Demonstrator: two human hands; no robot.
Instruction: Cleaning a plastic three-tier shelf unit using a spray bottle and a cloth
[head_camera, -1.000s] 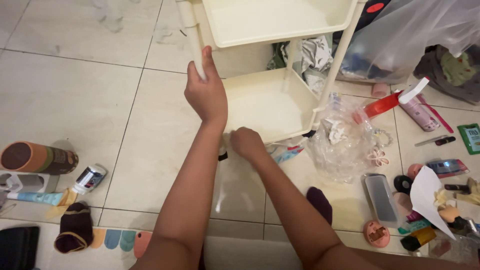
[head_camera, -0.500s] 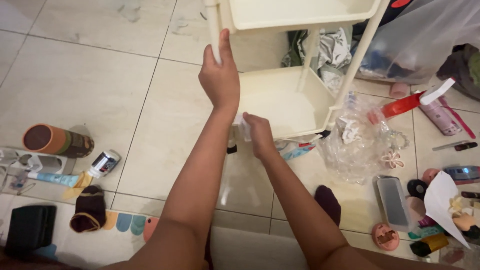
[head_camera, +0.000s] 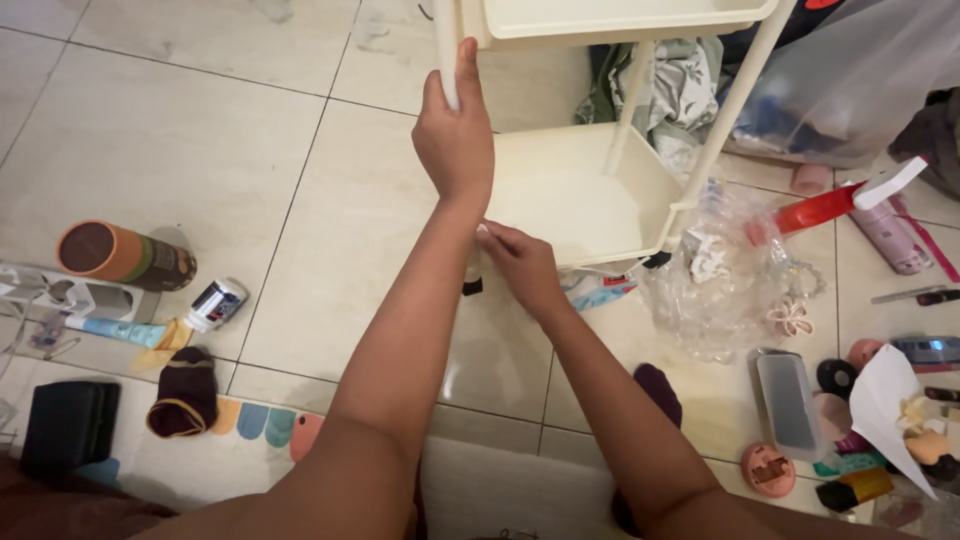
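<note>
here the left hand (head_camera: 455, 140) is wrapped around the cart's upright post (head_camera: 446, 50), which runs straight up beyond it. just below and nearer the body, the right hand (head_camera: 520, 265) presses loosely curled fingers on the near rim of the lower tray (head_camera: 590, 195), holding nothing visible.

The tiled floor (head_camera: 170, 140) carried a cream cart (head_camera: 580, 190), a brown tube (head_camera: 125, 256), a dark sock (head_camera: 183, 405), a crumpled plastic bag (head_camera: 730, 285) and a red spray bottle (head_camera: 835, 203).
</note>
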